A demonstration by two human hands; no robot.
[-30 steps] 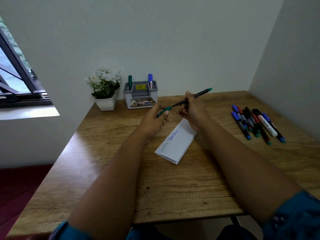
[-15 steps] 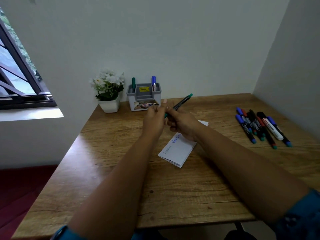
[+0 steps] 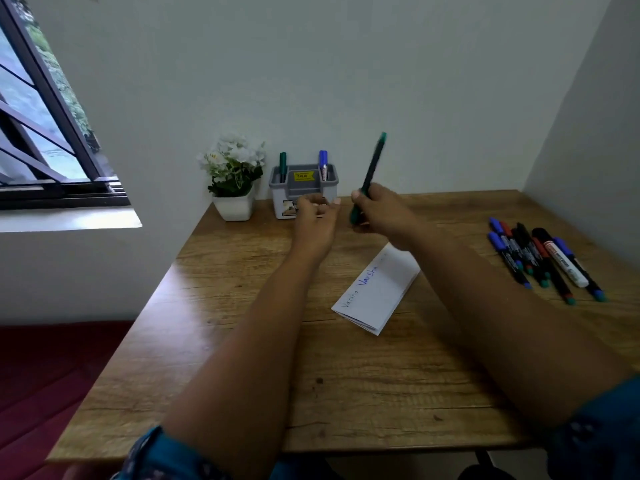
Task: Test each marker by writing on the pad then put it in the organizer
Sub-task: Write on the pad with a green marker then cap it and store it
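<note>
My right hand (image 3: pixel 379 214) grips a green-capped black marker (image 3: pixel 372 168), held nearly upright just right of the grey organizer (image 3: pixel 277 183). A green marker (image 3: pixel 283 164) and a blue marker (image 3: pixel 323 162) stand in the organizer. My left hand (image 3: pixel 317 220) hovers in front of the organizer with fingers loosely curled and holds nothing. The white pad (image 3: pixel 375 291) lies on the wooden table (image 3: pixel 242 306) below my right forearm, with handwriting in grey and blue on it. Several more markers (image 3: pixel 540 258) lie in a row at the table's right side.
A white pot with white flowers (image 3: pixel 234 176) stands left of the organizer against the back wall. A window (image 3: pixel 41 133) is at the left. Walls close the table at the back and right.
Both hands have parted. My left hand let go of the marker, and my right hand lifted it upright toward the organizer.
</note>
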